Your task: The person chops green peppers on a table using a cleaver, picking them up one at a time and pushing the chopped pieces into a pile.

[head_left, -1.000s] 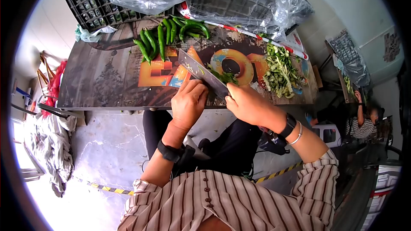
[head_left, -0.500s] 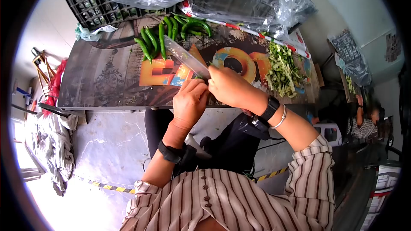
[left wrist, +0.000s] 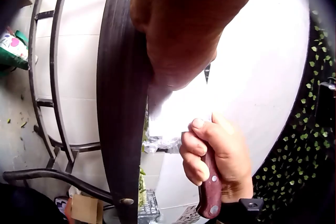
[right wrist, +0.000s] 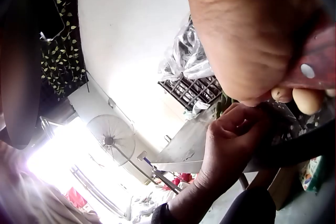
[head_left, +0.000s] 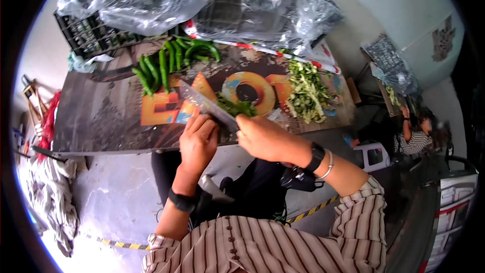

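Note:
My right hand [head_left: 265, 134] grips a broad kitchen knife [head_left: 204, 102], its blade slanting up and left across the table. In the left wrist view that hand's fingers curl round the dark red riveted handle [left wrist: 211, 192]. My left hand [head_left: 198, 140] is bent with its fingertips right at the near side of the blade, pinching a green pepper that is mostly hidden behind the fingers. Cut green pieces [head_left: 236, 105] lie just beyond the blade. Several whole green peppers [head_left: 163, 71] sit in a row farther back on the left.
A heap of chopped green pieces [head_left: 309, 93] lies at the table's right. Behind stand black plastic crates [head_left: 86, 33] under clear plastic film [head_left: 151, 0]. A red and white edged strip [head_left: 257, 48] runs along the back. Another person [head_left: 417, 139] sits at the far right.
The knife and right hand swung left beside the left hand, then drew back right, showing the cut pieces beyond the blade again. The head view has shifted, so the table appears lower and farther left.

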A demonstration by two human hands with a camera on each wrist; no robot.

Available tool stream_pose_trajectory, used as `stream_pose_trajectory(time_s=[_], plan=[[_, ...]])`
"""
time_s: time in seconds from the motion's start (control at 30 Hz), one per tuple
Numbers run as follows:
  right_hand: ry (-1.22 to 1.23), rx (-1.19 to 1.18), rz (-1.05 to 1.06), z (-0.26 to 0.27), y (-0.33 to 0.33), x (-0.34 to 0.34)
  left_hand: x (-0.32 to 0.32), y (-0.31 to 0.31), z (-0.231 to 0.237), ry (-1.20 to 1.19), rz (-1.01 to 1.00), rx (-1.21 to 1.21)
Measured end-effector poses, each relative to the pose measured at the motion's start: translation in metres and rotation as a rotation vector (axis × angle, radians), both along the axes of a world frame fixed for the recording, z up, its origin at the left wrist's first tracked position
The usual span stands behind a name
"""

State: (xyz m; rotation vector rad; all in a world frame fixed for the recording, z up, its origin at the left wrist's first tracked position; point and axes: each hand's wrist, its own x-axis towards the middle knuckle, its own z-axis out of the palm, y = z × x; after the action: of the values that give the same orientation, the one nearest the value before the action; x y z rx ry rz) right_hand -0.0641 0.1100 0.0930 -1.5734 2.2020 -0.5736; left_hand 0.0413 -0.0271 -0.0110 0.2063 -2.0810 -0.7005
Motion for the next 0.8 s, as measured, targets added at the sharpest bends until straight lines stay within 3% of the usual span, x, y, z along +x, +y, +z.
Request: stream_pose_trajectory(time_s=[0.47,0.8], plan=[[0.042,-0.04,0.024,-0.019,-0.013,0.0,0.003,0.0,0.003,-0.058,-0.035,0.064],[0.04,0.016,-0.002,-0.009,-0.013,-0.001,0.004,0.004,0.0,-0.017,0.067,0.06]])
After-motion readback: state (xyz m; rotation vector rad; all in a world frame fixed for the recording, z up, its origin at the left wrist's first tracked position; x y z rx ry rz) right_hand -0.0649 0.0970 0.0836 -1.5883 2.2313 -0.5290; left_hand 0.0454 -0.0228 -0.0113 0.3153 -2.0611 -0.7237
